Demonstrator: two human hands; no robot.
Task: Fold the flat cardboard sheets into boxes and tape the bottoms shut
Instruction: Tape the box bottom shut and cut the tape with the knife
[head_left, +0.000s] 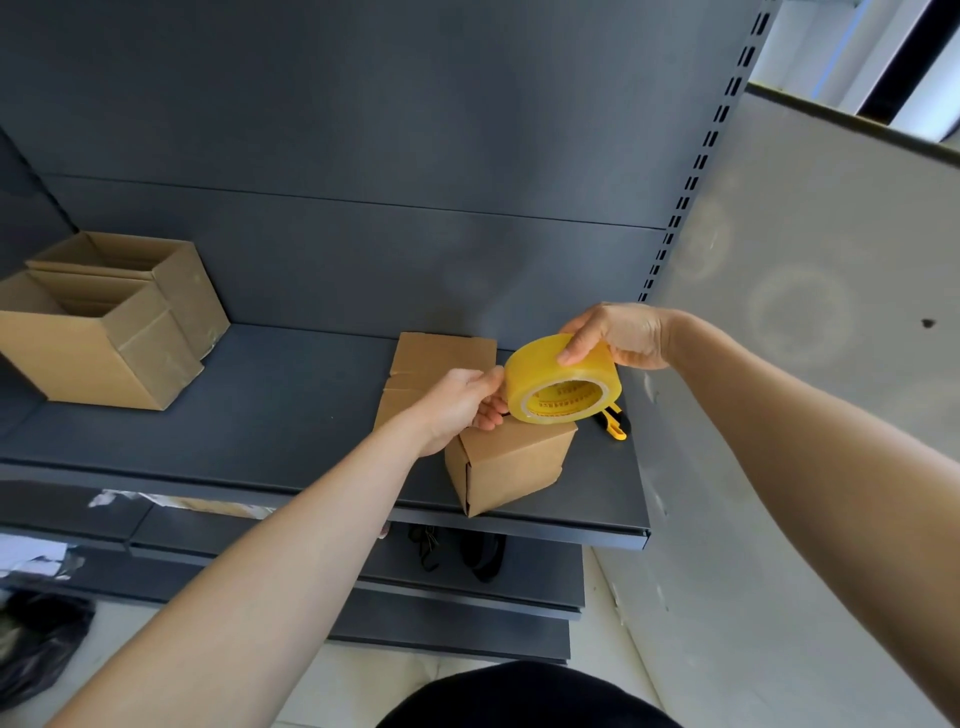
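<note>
A small folded cardboard box (511, 462) stands at the front edge of the dark shelf (260, 410). Just above it I hold a yellow roll of clear tape (561, 376): my right hand (621, 335) grips the roll from the top, thumb on its outer face. My left hand (460, 408) pinches at the roll's left rim, fingers closed on the tape there, resting against the box top. Flat cardboard sheets (434, 364) lie on the shelf behind the box, partly hidden by my left hand.
Two open-topped finished boxes (104, 332) stand at the shelf's far left. A yellow utility knife (615, 421) lies right of the small box. A grey panel (805, 364) bounds the right side. Lower shelves hold tape scraps, and a black bag (36, 644) lies on the floor.
</note>
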